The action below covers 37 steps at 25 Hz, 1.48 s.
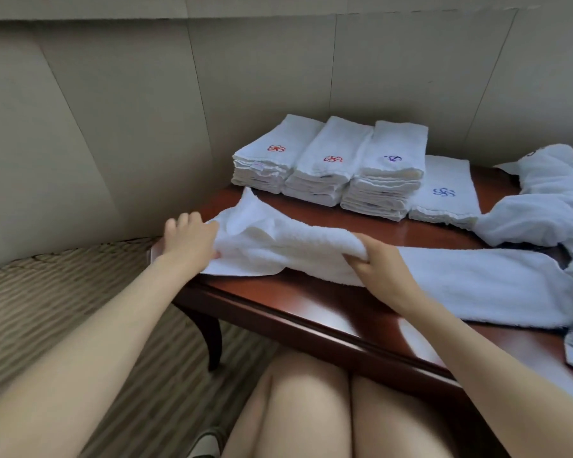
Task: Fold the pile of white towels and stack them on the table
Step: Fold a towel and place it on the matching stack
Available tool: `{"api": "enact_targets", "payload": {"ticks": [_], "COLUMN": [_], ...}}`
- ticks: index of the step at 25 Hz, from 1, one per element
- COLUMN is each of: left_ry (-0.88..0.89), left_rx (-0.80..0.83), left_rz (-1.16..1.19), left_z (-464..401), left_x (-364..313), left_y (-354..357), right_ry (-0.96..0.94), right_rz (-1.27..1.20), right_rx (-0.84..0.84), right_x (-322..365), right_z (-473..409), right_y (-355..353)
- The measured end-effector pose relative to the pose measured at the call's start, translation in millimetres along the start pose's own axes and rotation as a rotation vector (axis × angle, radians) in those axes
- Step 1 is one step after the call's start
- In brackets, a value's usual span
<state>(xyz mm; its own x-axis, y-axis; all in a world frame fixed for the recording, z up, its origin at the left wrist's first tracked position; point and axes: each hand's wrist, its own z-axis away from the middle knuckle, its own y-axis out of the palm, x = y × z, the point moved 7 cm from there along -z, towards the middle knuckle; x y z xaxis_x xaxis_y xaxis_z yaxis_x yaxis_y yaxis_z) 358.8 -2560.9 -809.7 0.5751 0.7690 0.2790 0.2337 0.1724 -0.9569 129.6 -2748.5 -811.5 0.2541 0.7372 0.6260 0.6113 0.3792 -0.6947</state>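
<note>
A long white towel [460, 279] lies in a strip across the dark red wooden table [315, 312]. My left hand [192, 239] grips its left end at the table's left edge. My right hand [374, 262] grips a raised fold in the middle of the strip. At the back of the table stand three stacks of folded white towels [331, 163] with small embroidered flowers, and a single folded towel [444, 193] lies to their right. A loose pile of unfolded white towels [543, 200] fills the table's right side.
Padded beige wall panels [113, 110] close in behind and to the left of the table. A striped carpet [63, 292] covers the floor at the left. My bare knees [298, 411] sit under the table's front edge.
</note>
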Motion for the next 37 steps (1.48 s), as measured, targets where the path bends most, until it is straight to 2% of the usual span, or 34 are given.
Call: {"api": "enact_targets", "payload": {"ticks": [1,2,4,5,6,8,12,14,17,20,23,25,27,29,31,34,36,37], "left_ry": [0.066,0.173,0.376,0.419,0.431,0.485,0.628,0.699,0.693,0.673,0.64,0.58,0.474,0.396,0.312,0.236,0.138,0.075], "left_rx": [-0.08,-0.102,0.052,0.164,0.211,0.236,0.461,0.431,0.29,0.398,0.548,0.638,0.806,0.944,0.877,0.523,0.257,0.13], "left_rz": [0.044,0.192,0.653,0.865,0.993,0.912,0.329,0.183,0.23,0.347,0.296,0.416,0.6,0.634,0.545,0.251,0.141,0.118], "left_z": [1,1,5,3,-4,-22,-40,-42,-38,-19,0,6,8,6,-21,-91,-121,-125], "left_x": [-12,-28,-63,-75,-81,-91,-128,-148,-155,-135,-99,-67,-31,-4,15,10,-14,-28], "left_y": [-11,-19,-33,-37,-41,-46,-34,-35,-41,-39,-35,-33,-30,-31,-33,-37,-28,-23], "right_ry": [-0.012,-0.025,-0.039,-0.046,-0.049,-0.041,0.025,0.031,0.063,0.087,0.109,0.171,0.305,0.409,0.345,0.118,0.092,0.081], "right_rz": [-0.035,-0.04,-0.008,-0.015,-0.055,-0.127,0.03,0.101,0.084,0.073,0.037,-0.078,-0.188,-0.246,-0.121,0.509,0.673,0.708], "right_rx": [-0.049,-0.076,-0.037,0.027,0.106,0.244,0.4,0.394,0.258,0.267,0.446,0.594,0.767,0.882,0.806,0.495,0.266,0.203], "right_x": [4,7,8,8,8,6,-12,-18,-15,-4,14,25,27,22,13,-6,-19,-27], "right_z": [-2,-5,-10,-10,-10,-7,5,13,17,23,37,42,42,31,-4,-70,-92,-95], "right_y": [-6,-9,-9,-8,-5,-4,-3,0,-7,-12,-6,1,4,1,-4,-5,1,4]}}
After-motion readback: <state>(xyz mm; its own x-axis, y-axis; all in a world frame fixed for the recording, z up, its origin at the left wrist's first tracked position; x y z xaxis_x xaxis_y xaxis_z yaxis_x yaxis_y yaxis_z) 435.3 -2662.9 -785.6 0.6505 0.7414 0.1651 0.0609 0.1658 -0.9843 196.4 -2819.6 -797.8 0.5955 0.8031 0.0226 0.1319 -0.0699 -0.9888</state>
